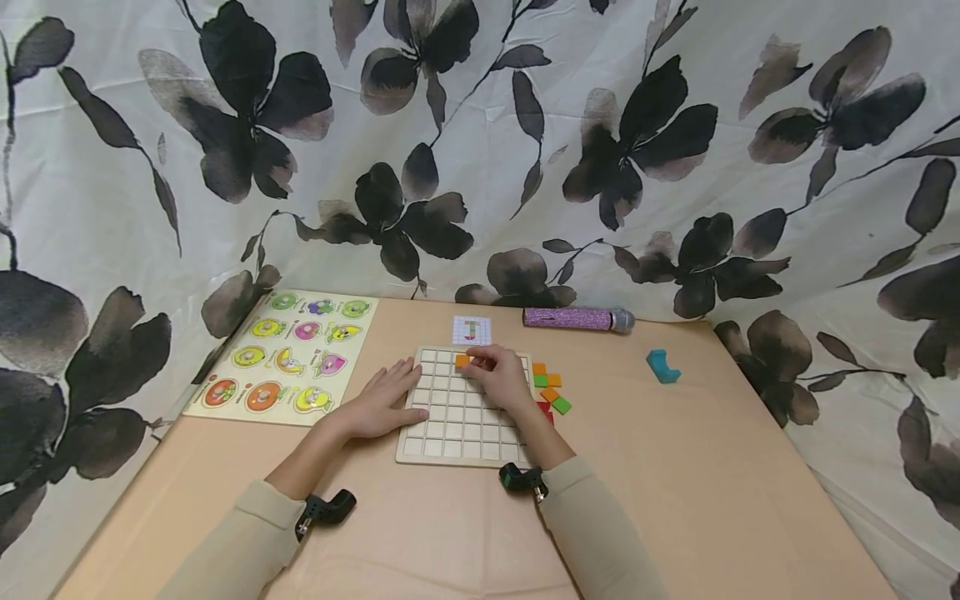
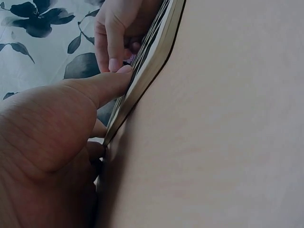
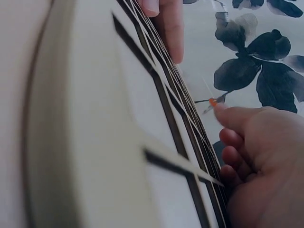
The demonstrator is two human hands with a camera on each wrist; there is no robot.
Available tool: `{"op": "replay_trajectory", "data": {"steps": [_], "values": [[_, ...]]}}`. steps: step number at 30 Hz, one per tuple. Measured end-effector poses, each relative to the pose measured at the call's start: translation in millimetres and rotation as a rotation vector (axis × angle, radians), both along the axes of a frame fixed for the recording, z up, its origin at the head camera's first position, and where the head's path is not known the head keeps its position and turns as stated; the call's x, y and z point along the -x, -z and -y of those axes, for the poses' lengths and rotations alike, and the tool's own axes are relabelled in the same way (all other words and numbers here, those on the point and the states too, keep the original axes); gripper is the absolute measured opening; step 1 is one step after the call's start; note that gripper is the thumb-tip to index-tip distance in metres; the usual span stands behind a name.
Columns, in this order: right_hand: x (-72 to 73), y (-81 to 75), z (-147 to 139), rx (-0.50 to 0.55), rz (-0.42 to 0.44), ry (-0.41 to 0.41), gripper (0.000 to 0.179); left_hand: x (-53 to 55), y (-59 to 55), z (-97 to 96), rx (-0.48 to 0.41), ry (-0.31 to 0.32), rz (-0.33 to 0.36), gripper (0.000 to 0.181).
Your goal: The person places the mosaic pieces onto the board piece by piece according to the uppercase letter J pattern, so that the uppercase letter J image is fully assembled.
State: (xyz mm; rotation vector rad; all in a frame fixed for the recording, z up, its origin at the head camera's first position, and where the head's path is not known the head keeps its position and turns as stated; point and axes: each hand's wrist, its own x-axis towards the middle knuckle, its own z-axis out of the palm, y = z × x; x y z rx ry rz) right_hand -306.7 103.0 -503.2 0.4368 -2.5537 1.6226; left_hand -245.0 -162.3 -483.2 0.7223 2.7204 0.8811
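Note:
A pale wooden grid board point(image 1: 442, 451) with white square cells lies on the table. My left hand point(image 1: 377, 405) rests along its left edge with fingers extended, the thumb on the rim in the left wrist view. Over the upper part of the board, my right hand point(image 1: 501, 380) pinches a small orange square tile point(image 1: 462, 361) between thumb and fingers. Only a sliver of orange shows at the thumb tip in the right wrist view. Several orange, green and red square tiles point(image 1: 555, 380) lie at the board's right edge, the red ones partly hidden by the right wrist.
Behind the board lies a small gridded pattern card point(image 1: 472, 330). A purple glittery tube point(image 1: 567, 319) with a grey end lies at the table's back edge, and a teal curved piece point(image 1: 663, 367) to the right. A fruit picture sheet point(image 1: 300, 354) covers the left back.

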Motion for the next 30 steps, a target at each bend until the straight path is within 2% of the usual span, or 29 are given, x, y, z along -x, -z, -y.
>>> {"op": "replay_trajectory", "data": {"steps": [6, 9, 30], "values": [[-2.1, -0.2, 4.5, -0.14, -0.025, -0.004, 0.022, -0.7, 0.4, -0.6, 0.001, -0.003, 0.007, 0.09], [-2.8, -0.6, 5.6, -0.171, -0.016, -0.001, 0.022, -0.3, 0.5, -0.9, 0.002, -0.004, 0.007, 0.09], [-6.1, -7.5, 8.1, -0.223, -0.008, -0.012, 0.025, 3.7, 1.7, -1.6, 0.028, -0.003, 0.013, 0.092]]}}
